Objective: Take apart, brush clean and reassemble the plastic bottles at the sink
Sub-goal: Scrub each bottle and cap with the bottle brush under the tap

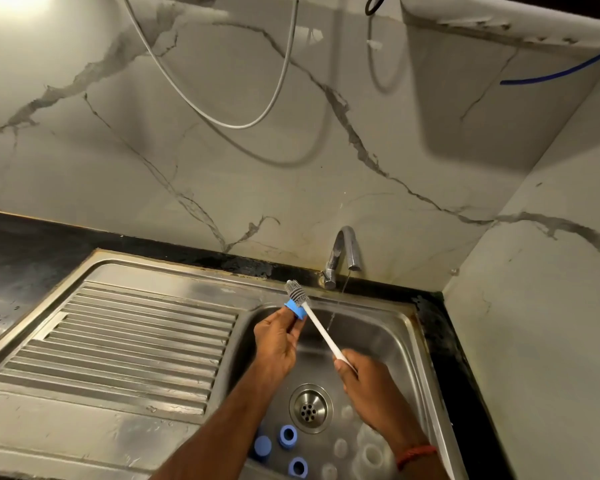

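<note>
Head view: blue cap brushed over the sink.
I see the left hand (278, 341) pinching a blue cap (296, 311) above the sink (392, 327). The right hand (371, 393) is wrapped round the white handle of the brush (321, 332), bristles at the cap. Spare caps (288, 436) lie beside the drain (310, 407).

**Warm, rather dim light and a wide-angle bend**

A bright glow sits in the upper left corner and gives the marble wall (222, 188) a yellowish tone. The hanging hose (236, 125) throws a soft grey shadow below and to the right. The steel sink (146, 306) shows pale glare. The desk (32, 244) edge curves near the borders. The clear bottles (371, 453) look blurred.
</note>
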Demonstrator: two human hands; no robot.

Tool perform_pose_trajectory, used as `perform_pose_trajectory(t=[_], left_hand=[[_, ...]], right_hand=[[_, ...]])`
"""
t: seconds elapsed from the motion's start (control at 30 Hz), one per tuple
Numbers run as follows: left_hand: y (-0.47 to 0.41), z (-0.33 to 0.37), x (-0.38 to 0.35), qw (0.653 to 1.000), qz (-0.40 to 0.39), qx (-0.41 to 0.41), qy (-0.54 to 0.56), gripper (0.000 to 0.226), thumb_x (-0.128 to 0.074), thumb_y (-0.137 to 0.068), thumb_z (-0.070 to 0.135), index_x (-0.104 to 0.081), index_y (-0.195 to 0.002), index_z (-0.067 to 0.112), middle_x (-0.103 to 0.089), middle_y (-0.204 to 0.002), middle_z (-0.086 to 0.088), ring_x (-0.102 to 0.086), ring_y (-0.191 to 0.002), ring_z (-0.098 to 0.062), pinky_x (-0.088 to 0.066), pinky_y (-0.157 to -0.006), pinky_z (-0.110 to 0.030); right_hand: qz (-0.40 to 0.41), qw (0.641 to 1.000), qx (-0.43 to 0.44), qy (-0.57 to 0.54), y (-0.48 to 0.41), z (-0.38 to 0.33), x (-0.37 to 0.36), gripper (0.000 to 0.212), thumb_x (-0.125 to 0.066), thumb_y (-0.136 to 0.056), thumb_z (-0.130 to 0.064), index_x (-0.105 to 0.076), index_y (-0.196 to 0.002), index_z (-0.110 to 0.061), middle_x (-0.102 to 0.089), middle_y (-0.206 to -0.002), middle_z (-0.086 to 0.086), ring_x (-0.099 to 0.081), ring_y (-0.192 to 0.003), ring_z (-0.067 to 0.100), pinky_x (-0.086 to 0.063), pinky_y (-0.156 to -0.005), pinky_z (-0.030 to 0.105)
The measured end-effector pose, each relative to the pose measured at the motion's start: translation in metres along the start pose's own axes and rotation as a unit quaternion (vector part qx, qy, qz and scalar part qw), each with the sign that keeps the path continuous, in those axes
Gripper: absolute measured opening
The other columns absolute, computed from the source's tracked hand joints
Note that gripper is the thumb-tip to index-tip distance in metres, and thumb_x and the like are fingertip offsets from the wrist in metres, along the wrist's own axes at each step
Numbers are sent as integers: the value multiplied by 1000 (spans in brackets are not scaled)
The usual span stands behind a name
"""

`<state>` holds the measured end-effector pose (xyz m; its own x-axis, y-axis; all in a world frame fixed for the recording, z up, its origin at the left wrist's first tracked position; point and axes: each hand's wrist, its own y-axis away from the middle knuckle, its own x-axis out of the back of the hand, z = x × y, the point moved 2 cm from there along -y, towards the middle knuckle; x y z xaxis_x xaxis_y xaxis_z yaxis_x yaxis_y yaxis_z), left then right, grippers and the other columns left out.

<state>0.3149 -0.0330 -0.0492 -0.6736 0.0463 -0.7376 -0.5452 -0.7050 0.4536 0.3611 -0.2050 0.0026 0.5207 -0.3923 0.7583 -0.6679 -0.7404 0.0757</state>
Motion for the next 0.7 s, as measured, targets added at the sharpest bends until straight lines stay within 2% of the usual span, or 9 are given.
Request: perform_pose_trajectory(t=[0.13, 0.23, 0.33, 0.43, 0.5, 0.57, 0.63, 0.7], left_hand=[[-4, -2, 8, 998, 6, -13, -58, 10, -59, -96, -2, -67, -102, -2, -71, -106, -21, -71, -96, -27, -60, -83, -34], [-2, -6, 10, 988, -35, -32, -148, 14, -58, -96, -2, -71, -100, 1, -76, -100, -16, -74, -96, -28, -62, -81, -36], [-6, -8, 10, 959, -18, -82, -269, 17, -63, -92, -3, -75, -93, 9, -77, -93, -9, -74, -94, -22, -61, -84, -34], [-19, 0, 16, 949, 47, -85, -301, 15, -63, -94, -1, -73, -100, 7, -75, -96, -9, -74, -87, -17, -60, -73, -25], [-26, 9, 24, 939, 71, -88, -324, 13, -64, -94, -1, -74, -98, 7, -75, -95, -11, -74, -86, -19, -61, -72, -27], [-26, 10, 30, 927, 77, -94, -355, 12, -67, -92, -1, -76, -90, 8, -77, -91, -11, -74, -85, -20, -62, -78, -33], [-21, 4, 27, 921, 62, -95, -372, 12, -68, -90, -3, -76, -90, 6, -76, -87, -9, -74, -79, -15, -61, -74, -27], [-16, -6, 19, 920, 43, -98, -376, 13, -67, -90, -5, -75, -91, 5, -75, -82, -5, -73, -74, -11, -59, -67, -20]], right_hand=[[3, 1000, 6, 26, 10, 2, -2, 22, -46, -104, -32, -59, -93, -18, -51, -64, -6, -46, -57, 5, -36, -54, 20], [12, 999, 4, 53, 8, 1, 2, 22, -44, -104, -33, -55, -91, -19, -51, -67, -7, -47, -60, 6, -36, -56, 22], [8, 996, 16, 91, 0, -2, 6, 23, -42, -104, -35, -45, -84, -24, -51, -73, -6, -45, -63, 7, -34, -56, 20], [-22, 994, 46, 96, 1, 2, 7, 22, -46, -103, -33, -48, -84, -23, -51, -70, -6, -48, -63, 8, -38, -59, 22], [-55, 995, 53, 69, 7, 9, 11, 23, -50, -101, -32, -53, -81, -21, -53, -65, -5, -50, -60, 8, -44, -63, 28], [-78, 993, 50, 66, 13, 13, 15, 25, -53, -100, -32, -54, -76, -25, -55, -63, -5, -52, -60, 7, -46, -64, 30], [-62, 994, 53, 79, 9, 10, 12, 22, -52, -101, -31, -57, -79, -31, -58, -67, -5, -56, -65, 8, -48, -68, 31], [-37, 993, 49, 96, 1, 3, 5, 18, -48, -102, -33, -60, -92, -23, -59, -75, -4, -57, -71, 11, -48, -71, 32]])
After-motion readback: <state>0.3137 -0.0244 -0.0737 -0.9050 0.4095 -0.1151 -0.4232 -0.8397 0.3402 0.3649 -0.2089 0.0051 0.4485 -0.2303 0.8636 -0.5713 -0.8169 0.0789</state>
